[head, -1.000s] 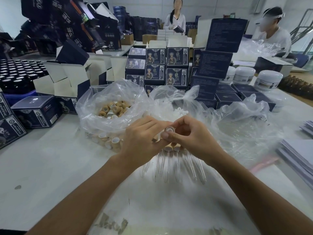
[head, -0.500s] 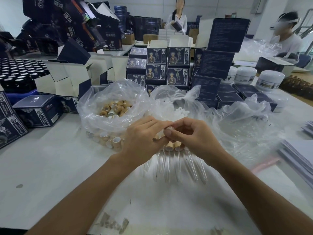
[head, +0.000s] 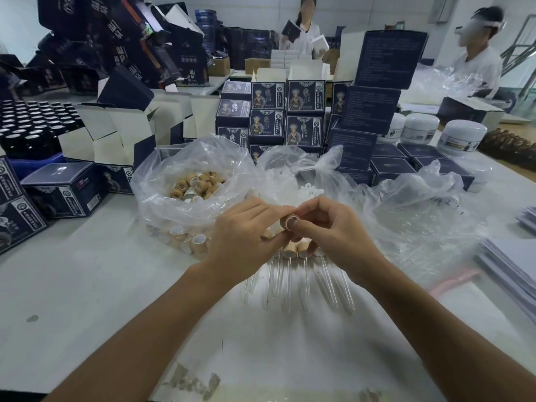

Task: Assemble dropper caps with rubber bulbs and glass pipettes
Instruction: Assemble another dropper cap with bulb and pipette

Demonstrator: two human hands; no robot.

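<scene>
- Head view: our right hand point(head: 333, 233) pinches a tan dropper cap point(head: 291, 221) between thumb and curled fingers, open end towards us.
- Our left hand point(head: 243, 236) curls its fingertips onto the same cap.
- Just below our fingers lie assembled droppers point(head: 290, 268); beyond them, a bag of caps point(head: 194, 184).

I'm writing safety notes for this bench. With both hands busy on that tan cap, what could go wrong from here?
1. The clear glass pipettes lie on the table right under both wrists; a lowered forearm could probably crack or roll them.
2. The small tan cylindrical cap is only pinched between the left hand and right hand, so it may slip.
3. The crumpled clear plastic bag of tan caps sits close to the left hand and might be tipped.
</scene>
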